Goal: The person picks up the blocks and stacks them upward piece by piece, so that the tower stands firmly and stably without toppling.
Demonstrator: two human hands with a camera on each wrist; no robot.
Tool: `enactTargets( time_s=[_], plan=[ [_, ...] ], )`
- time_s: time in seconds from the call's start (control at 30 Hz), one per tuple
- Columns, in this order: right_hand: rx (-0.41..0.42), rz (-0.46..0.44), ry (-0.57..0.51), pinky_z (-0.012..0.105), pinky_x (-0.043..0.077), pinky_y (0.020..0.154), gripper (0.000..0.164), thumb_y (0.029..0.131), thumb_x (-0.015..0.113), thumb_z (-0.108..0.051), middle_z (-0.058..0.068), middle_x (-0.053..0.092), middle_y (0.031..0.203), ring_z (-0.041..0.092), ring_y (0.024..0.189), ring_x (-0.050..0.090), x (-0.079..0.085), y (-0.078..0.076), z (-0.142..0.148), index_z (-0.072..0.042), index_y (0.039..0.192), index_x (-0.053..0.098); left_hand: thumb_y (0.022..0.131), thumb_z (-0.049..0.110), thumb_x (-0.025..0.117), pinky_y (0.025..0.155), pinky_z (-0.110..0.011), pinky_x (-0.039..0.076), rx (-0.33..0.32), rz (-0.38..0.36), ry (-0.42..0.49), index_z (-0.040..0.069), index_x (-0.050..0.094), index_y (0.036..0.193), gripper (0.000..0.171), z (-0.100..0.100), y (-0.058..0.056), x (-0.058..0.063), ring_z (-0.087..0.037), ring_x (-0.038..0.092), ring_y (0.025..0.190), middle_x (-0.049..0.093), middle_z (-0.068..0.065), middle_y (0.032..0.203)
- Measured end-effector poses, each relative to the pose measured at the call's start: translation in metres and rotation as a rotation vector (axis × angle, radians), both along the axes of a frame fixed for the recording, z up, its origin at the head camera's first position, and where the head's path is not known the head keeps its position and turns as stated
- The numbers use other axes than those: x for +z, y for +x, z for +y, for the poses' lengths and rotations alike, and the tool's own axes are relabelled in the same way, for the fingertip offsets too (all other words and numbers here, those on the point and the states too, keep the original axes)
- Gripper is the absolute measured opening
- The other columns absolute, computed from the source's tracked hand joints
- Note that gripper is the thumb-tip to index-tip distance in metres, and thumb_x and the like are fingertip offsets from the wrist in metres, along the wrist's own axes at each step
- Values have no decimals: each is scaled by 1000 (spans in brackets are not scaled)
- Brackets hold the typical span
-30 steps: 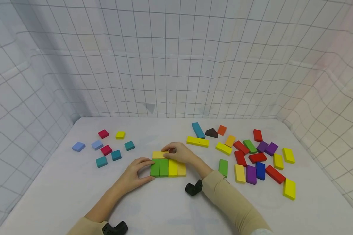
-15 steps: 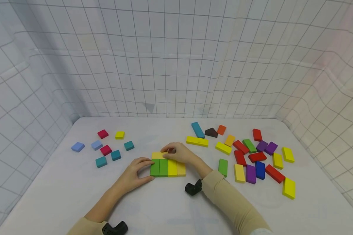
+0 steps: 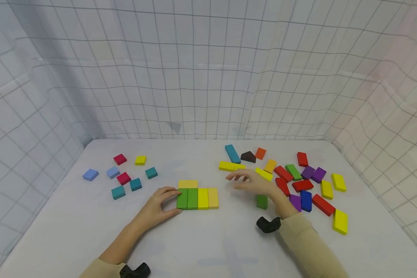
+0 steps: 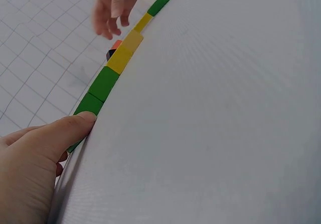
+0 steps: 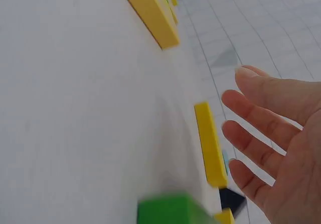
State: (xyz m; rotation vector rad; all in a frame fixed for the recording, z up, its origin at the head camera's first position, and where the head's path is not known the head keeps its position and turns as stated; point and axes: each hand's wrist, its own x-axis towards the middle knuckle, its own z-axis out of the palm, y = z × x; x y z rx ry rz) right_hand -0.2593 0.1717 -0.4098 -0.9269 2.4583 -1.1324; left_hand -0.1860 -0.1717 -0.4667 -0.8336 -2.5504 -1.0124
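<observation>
Four-sided flat blocks form a row in the middle: a left green block (image 3: 182,200), a second green block (image 3: 192,199), a yellow block (image 3: 203,199) and a pale yellow block (image 3: 213,198). Another pale yellow block (image 3: 187,184) lies crosswise along the far ends of the two green ones. My left hand (image 3: 155,206) holds the left green block by its near and far ends, between thumb (image 4: 83,121) and fingers. My right hand (image 3: 253,182) is apart from the row, to its right, holding nothing. Its fingers are loosely spread near a long yellow block (image 3: 229,166).
Small teal, pink, light blue and yellow blocks lie at the left, a teal one (image 3: 151,172) nearest the row. Many-coloured blocks are scattered at the right, including a red block (image 3: 302,185) and a green block (image 3: 262,201) partly under my right hand. Grid-patterned cloth (image 3: 208,77) surrounds the table.
My right hand has let go of the crosswise pale yellow block and moved right, away from the row. That block stays in place. The left hand keeps its hold.
</observation>
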Motion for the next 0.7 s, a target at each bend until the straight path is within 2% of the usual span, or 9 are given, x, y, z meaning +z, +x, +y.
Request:
enactTargets(
  time_s=[0.1, 0.2, 0.3, 0.4, 0.5, 0.7],
  plan=[
    [-26, -15, 35, 41, 42, 88, 31, 87, 62, -15, 5, 60, 114, 23, 104, 49, 0, 6, 37, -11, 118, 59, 70, 19, 78, 88, -45, 46, -2, 12, 1, 8, 63, 113, 47, 0, 0, 0, -23, 50, 106, 57, -7, 114],
    [-34, -37, 67, 38, 43, 87, 33, 86, 63, -16, 5, 59, 115, 23, 104, 49, 0, 12, 65, -12, 119, 59, 70, 19, 78, 89, -45, 46, -1, 12, 1, 8, 63, 113, 47, 0, 0, 0, -23, 50, 106, 57, -6, 114],
    [-18, -41, 82, 30, 45, 78, 34, 86, 63, -13, 6, 58, 117, 23, 93, 51, 0, 16, 82, -11, 120, 58, 70, 19, 78, 89, -45, 46, 3, 16, 2, 8, 63, 113, 47, -1, -1, -1, -23, 50, 106, 57, -6, 114],
    [-3, -37, 107, 25, 45, 71, 35, 86, 63, -12, 7, 56, 119, 21, 85, 49, -1, 19, 90, -10, 121, 58, 70, 19, 79, 89, -45, 46, 3, 17, 4, 9, 63, 113, 47, -1, -1, -2, -23, 50, 106, 57, -5, 114],
    [3, -44, 123, 24, 45, 72, 36, 86, 63, -14, 6, 56, 120, 18, 85, 48, -2, 20, 93, -11, 121, 58, 70, 20, 79, 89, -44, 46, 3, 15, 1, 9, 63, 113, 47, -1, -1, -2, -22, 50, 106, 57, -5, 114],
    [-57, -10, 126, 26, 45, 73, 34, 82, 68, -22, 1, 59, 109, 18, 86, 49, -8, 21, 90, -15, 114, 61, 71, 20, 78, 89, -45, 46, 3, 1, 5, 9, 63, 113, 47, 0, -1, -1, -22, 50, 106, 56, -5, 114]
  ],
)
